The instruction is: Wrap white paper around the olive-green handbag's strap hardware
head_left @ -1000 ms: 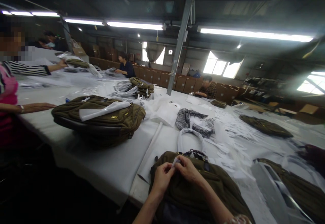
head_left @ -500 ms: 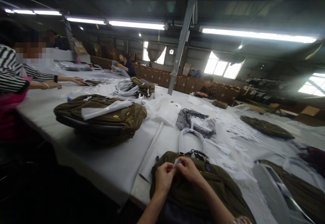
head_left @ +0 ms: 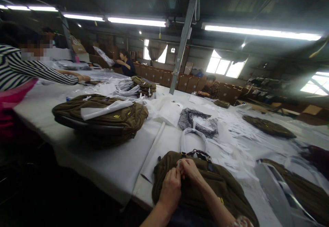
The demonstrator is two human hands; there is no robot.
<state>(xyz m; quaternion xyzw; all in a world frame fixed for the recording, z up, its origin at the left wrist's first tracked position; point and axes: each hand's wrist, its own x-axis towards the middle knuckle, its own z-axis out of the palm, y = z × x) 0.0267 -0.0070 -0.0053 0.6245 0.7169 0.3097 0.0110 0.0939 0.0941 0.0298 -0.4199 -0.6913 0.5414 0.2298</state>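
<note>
An olive-green bag (head_left: 226,182) lies in front of me, its looped handle wrapped in white covering (head_left: 195,131) pointing away. At the bag's upper left edge, my right hand (head_left: 190,170) pinches a small white strip (head_left: 179,163), perhaps paper or thin foam. My left hand (head_left: 170,188) is closed just below, its fingertips bunched against the same strip and close to the right fingers. Most of the strip is hidden by the fingers, and so is whatever lies under it on the bag.
Another olive bag (head_left: 120,117) with a white wrapped piece lies to the left. A patterned black-and-white cloth (head_left: 187,119) and scattered white strips (head_left: 236,131) lie beyond. More bags lie to the right. A striped-sleeved person (head_left: 41,71) works at the left; others sit farther back.
My left hand has turned, its back now showing more, and the white strip is more covered by fingers. The striped-sleeved person leans farther in; a person behind lifts a clear plastic bag.
</note>
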